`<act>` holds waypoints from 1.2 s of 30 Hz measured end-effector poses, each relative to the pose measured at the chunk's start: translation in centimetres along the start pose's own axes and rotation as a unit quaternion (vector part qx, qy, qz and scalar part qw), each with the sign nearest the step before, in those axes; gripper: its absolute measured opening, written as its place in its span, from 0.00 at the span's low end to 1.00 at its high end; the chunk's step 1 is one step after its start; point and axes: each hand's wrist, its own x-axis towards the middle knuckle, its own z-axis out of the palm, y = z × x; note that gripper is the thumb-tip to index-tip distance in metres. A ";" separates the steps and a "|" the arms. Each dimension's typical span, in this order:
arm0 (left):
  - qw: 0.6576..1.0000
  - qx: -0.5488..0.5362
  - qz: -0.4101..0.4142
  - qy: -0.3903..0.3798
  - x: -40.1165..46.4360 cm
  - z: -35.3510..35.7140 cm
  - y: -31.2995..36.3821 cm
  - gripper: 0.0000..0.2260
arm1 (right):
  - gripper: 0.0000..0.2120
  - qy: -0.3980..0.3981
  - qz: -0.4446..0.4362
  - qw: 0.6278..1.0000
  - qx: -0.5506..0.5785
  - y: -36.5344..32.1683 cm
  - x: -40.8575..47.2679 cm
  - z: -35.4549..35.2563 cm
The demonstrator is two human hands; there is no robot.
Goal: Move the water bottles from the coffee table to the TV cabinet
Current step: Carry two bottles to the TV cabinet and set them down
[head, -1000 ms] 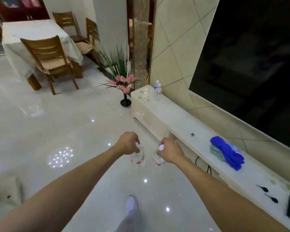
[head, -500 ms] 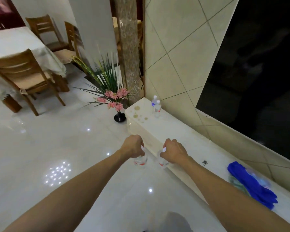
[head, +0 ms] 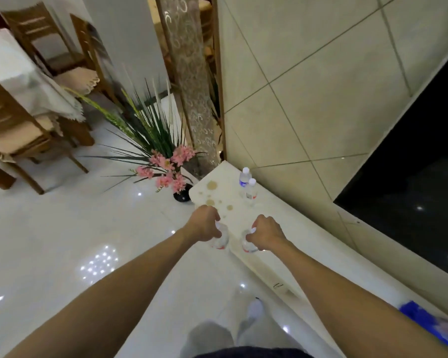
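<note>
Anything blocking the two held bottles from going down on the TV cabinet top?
Nothing visible. The left hand and right hand each hold a bottle at the TV cabinet front edge. The two bottles already placed stand farther along; brown stains lie flat between.

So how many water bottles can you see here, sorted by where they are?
Held in the hands: 2, one in the left hand and one in the right hand
Standing on the TV cabinet: 2, blue-label bottle and red-label bottle
Total: 4
</note>
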 end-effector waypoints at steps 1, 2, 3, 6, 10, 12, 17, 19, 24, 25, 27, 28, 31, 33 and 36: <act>1.000 -0.001 -0.002 -0.002 1.9 -0.4 -0.2 0.23 | 0.16 0.003 0.011 1.000 0.007 -0.4 1.6 -0.3; 1.000 -0.002 -0.003 -0.007 3.7 -0.7 -0.4 0.23 | 0.19 0.008 0.020 1.000 0.014 -0.9 3.0 -0.6; 1.000 -0.002 -0.001 -0.013 5.3 -1.0 -0.5 0.24 | 0.19 0.011 0.029 0.999 0.027 -1.3 4.3 -0.9; 0.999 0.000 0.005 -0.039 10.5 -1.6 -1.3 0.23 | 0.19 0.014 0.062 0.996 0.067 -2.1 8.5 -1.1; 0.997 -0.003 0.019 -0.074 18.3 -1.7 -2.8 0.22 | 0.17 0.026 0.116 0.986 0.116 -3.1 15.5 -0.3; 0.996 -0.002 0.027 -0.089 22.5 -1.2 -3.8 0.22 | 0.13 0.027 0.138 0.980 0.138 -3.5 19.3 0.7; 0.991 0.007 0.056 -0.124 31.7 0.7 -5.9 0.23 | 0.16 0.066 0.201 0.961 0.181 -4.4 26.5 4.2; 0.988 0.014 0.075 -0.134 34.7 1.4 -6.2 0.23 | 0.17 0.089 0.230 0.946 0.209 -4.7 28.8 5.6; 0.982 0.033 0.110 -0.148 39.1 3.3 -6.2 0.22 | 0.19 0.144 0.269 0.925 0.228 -4.7 32.7 7.5; 0.981 0.038 0.117 -0.147 39.7 3.6 -6.1 0.21 | 0.19 0.149 0.274 0.922 0.230 -4.6 33.3 7.6; 0.980 0.045 0.128 -0.147 40.8 4.4 -6.1 0.20 | 0.19 0.156 0.282 0.917 0.234 -4.1 34.4 7.9; 0.979 0.048 0.134 -0.148 41.2 4.7 -6.1 0.20 | 0.18 0.160 0.290 0.914 0.236 -3.8 34.9 8.1; 0.977 0.063 0.144 -0.147 42.2 5.5 -5.9 0.17 | 0.17 0.163 0.304 0.907 0.240 -3.2 35.9 8.3; 0.975 0.071 0.150 -0.146 42.6 6.0 -5.9 0.17 | 0.17 0.166 0.306 0.905 0.246 -3.3 36.3 8.3; 0.975 0.076 0.152 -0.146 43.4 6.3 -5.8 0.16 | 0.17 0.177 0.310 0.895 0.269 -3.7 37.0 8.4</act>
